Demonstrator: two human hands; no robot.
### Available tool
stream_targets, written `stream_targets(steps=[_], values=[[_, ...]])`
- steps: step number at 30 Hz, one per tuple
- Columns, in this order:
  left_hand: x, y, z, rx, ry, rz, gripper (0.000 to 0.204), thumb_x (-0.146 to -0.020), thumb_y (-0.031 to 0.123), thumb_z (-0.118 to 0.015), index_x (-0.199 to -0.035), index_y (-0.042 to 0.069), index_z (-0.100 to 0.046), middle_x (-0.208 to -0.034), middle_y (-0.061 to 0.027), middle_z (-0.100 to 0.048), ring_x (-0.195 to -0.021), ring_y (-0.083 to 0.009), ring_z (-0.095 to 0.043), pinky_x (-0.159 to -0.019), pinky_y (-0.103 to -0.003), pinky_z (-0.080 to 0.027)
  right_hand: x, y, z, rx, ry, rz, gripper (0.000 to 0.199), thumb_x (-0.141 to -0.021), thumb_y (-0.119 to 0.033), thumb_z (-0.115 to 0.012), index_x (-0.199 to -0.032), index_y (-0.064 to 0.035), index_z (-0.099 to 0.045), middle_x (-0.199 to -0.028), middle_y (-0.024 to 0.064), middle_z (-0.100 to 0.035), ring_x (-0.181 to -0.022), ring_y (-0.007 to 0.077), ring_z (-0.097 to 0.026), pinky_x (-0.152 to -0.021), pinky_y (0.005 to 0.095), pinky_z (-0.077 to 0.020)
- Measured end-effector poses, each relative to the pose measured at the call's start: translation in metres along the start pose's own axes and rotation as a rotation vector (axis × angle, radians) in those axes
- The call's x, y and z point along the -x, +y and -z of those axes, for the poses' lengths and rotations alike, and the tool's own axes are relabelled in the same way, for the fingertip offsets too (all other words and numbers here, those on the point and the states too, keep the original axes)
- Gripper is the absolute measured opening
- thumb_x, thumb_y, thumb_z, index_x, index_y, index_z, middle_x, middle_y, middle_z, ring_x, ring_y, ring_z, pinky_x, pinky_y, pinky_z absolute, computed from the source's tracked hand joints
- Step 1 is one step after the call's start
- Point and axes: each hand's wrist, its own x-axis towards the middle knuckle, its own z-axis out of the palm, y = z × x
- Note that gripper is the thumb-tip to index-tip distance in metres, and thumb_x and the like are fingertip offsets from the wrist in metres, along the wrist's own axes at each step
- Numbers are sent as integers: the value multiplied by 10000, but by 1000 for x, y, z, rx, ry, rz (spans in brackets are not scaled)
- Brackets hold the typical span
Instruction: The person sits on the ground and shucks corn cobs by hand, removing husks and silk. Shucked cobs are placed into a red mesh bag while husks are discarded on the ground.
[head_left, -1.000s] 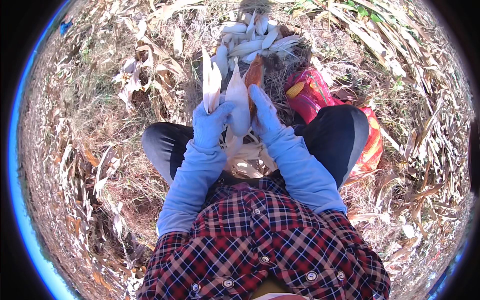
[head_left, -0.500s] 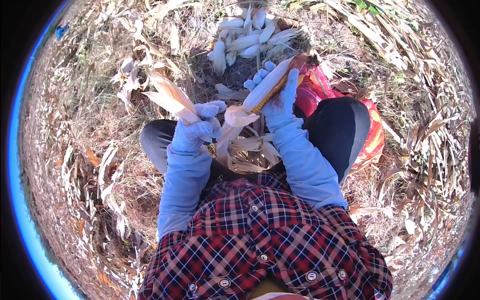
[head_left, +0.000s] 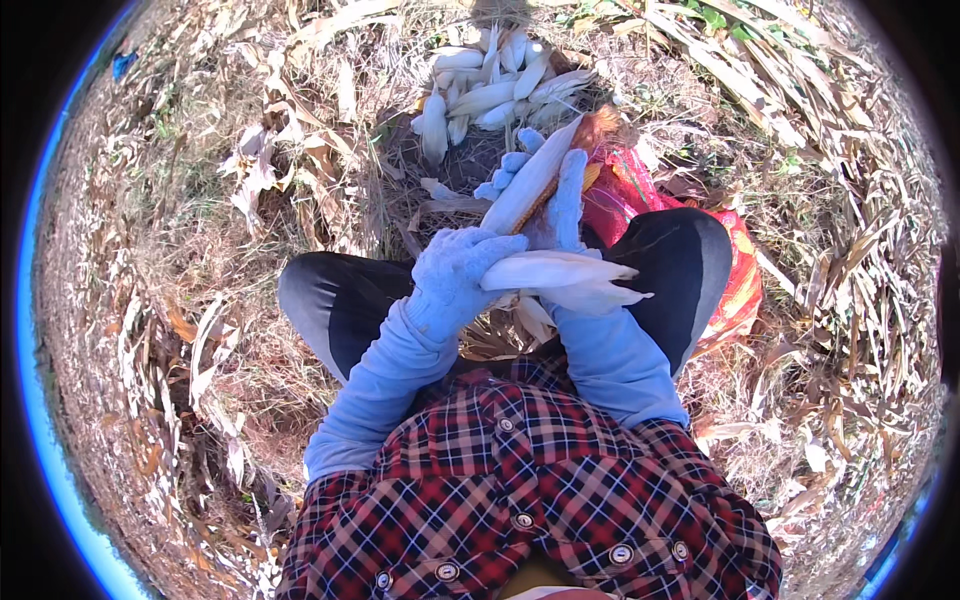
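Observation:
In my right hand [head_left: 566, 205], gloved in pale blue, is an ear of corn [head_left: 535, 178], tilted with its brown silk end away from me. Pale husk covers much of its near side; a strip of yellow-brown kernels shows along its right edge. My left hand [head_left: 452, 272], gloved alike, is closed at the near end of the ear. Loose pale husk [head_left: 565, 275] sticks out of it to the right, over my right wrist. The left fingertips are hidden, and I cannot tell whether they also grip the ear's base.
Ahead lies a pile of husk-covered corn ears [head_left: 490, 92]. A red mesh bag [head_left: 738, 285] rests beside and behind my right knee. Loose husks [head_left: 485, 335] lie between my folded legs. Dry stalks and leaves [head_left: 770, 90] cover the ground around me.
My left hand has moved right, from apart on the left to the ear's near end. The husk in it, earlier pointing up and left, now points right. The right hand keeps the ear.

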Motion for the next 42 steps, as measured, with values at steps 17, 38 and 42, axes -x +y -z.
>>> stream_targets(steps=[17, 38, 42], values=[[-8, -2, -20, 531, 88, -294, 387, -787, 252, -789, -1134, 114, -686, -1055, -84, -730, -1048, -310, -716, -948, -457, -555, -15, -5, 34, 120, 229, -79, 686, -939, -709, -638, -1248, -98, -592, -904, 23, -607, -778, 191, -607, -761, 403, -570], [31, -154, 95, 1532, 928, 812, 289, -1049, 350, -638, -1135, 75, -615, -704, 33, -467, -542, -80, -472, -452, -264, -465, -32, -26, 47, 264, 277, -107, 770, -959, -652, -659, -1351, -5, -518, -964, 21, -554, -791, 140, -562, -702, 295, -554], [99, -303, 108, 923, 1087, 942, 378, -978, 221, -744, -1289, 97, -569, -860, 4, -559, -655, -102, -526, -480, -252, -501, -25, -4, 16, 420, 370, -88, 743, -993, -653, -607, -1341, -2, -521, -983, 32, -548, -793, 131, -552, -689, 292, -534]])
